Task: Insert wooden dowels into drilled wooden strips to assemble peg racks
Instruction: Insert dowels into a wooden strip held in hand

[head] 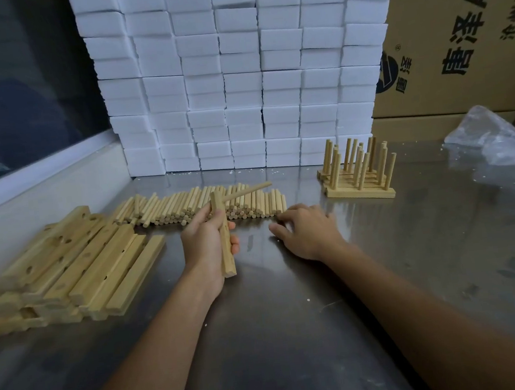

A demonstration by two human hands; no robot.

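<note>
My left hand (pixel 205 241) grips a wooden strip (pixel 226 255) held roughly upright above the metal table (pixel 294 318). One dowel (pixel 249 191) sticks out of the strip's upper end, pointing right. My right hand (pixel 304 231) reaches with curled fingers to the right end of the row of loose dowels (pixel 200 205); whether it pinches a dowel is hidden. A pile of drilled strips (pixel 66 265) lies at the left. Finished peg racks (pixel 357 173) stand stacked at the back right.
A wall of white foam blocks (pixel 236 70) stands along the back of the table. Cardboard boxes (pixel 461 30) rise behind on the right, with crumpled clear plastic (pixel 495 141) in front of them. A dark window (pixel 15 77) is at the left.
</note>
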